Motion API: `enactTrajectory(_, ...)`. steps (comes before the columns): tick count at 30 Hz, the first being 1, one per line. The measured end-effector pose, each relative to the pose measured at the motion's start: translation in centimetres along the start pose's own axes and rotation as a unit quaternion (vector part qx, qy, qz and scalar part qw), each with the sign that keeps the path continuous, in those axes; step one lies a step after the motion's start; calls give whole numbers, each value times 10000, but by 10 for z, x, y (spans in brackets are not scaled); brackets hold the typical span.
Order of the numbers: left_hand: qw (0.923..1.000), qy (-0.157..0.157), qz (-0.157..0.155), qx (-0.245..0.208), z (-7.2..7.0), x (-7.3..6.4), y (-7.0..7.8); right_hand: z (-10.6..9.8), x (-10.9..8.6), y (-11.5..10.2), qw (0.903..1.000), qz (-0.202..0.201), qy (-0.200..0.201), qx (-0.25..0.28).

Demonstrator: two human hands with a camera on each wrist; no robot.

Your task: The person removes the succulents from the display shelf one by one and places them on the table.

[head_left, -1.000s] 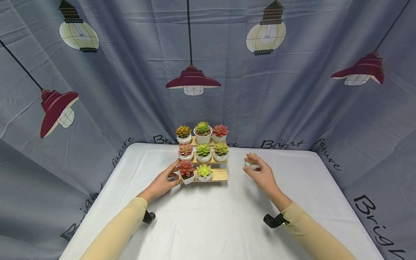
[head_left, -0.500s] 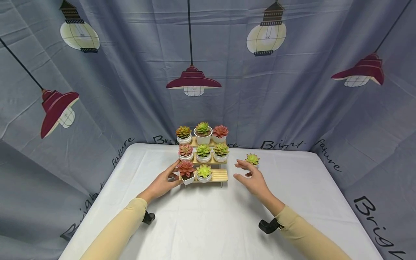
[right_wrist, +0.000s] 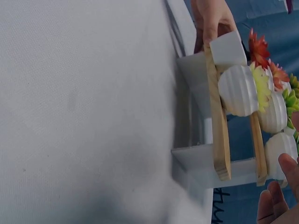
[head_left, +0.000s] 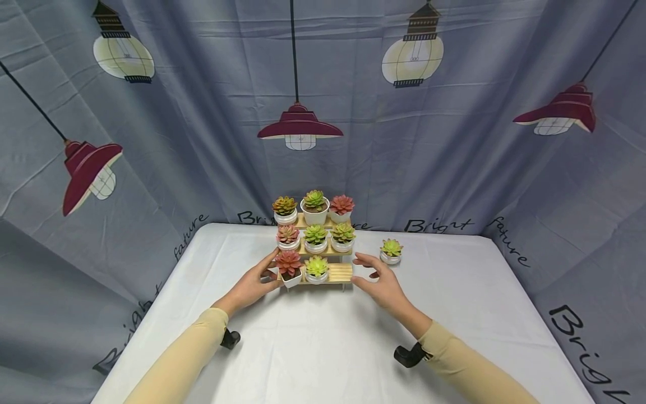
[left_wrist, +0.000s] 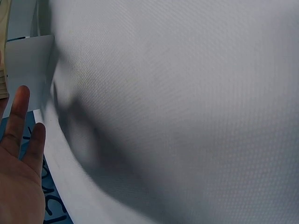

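A three-tier wooden plant stand (head_left: 340,273) with white legs bears several potted succulents at the back of the table. My left hand (head_left: 250,287) holds its left end beside the red succulent (head_left: 289,262) on the lowest shelf; in the left wrist view, fingers (left_wrist: 19,112) reach past the shelf end. Just off the stand's right end is my right hand (head_left: 382,282), thumb and fingers apart and holding nothing. A yellow-green succulent (head_left: 317,266) sits mid-shelf on the bottom tier, with bare wood to its right. Another green succulent (head_left: 391,251) in a white pot stands on the table behind my right hand.
The table has a white cloth (head_left: 313,348). Behind the stand hangs a grey-blue curtain (head_left: 212,140) printed with lamps and lettering. Upper tiers carry more succulents, among them a green one (head_left: 315,200) in a taller white pot.
My right hand has let go of the green succulent on the table and moved left to the stand's right end. The left hand and the stand stay where they were.
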State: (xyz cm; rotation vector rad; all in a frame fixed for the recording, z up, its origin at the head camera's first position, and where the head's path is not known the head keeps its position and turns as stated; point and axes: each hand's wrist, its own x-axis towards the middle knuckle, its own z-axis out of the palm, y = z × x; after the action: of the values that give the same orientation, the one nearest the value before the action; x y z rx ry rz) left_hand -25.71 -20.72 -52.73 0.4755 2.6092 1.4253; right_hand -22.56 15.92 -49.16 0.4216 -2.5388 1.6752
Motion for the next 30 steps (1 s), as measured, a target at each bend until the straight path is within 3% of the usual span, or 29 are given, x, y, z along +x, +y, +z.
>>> enactTrajectory(16, 10000, 3, -7, 42, 0, 0, 2, 29, -1, -8, 9988, 405, -277, 35)
enactTrajectory(30, 10000, -38, -44, -32, 0, 0, 3, 58, 7, 1, 9970, 505, 138, -573)
